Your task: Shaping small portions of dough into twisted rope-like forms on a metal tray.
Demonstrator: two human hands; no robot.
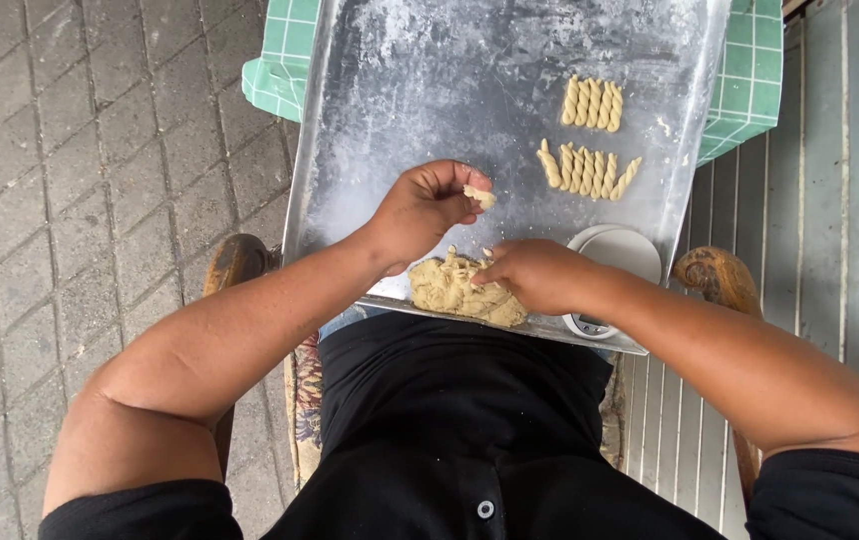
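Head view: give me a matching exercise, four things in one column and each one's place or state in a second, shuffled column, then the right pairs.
Things:
1. small dough piece
2. dough lump
3. twisted dough sticks
4. kitchen scale

Places or states:
A. laid in two rows on the far right of the floured tray
B. pinched in the left hand
C. on the tray's near right corner, beside the right wrist
D. under the right hand at the tray's near edge

Pairs: 1-B, 2-D, 3-A, 4-C

Black short-sleeved buttoned top, bare forearms, no rings or watch.
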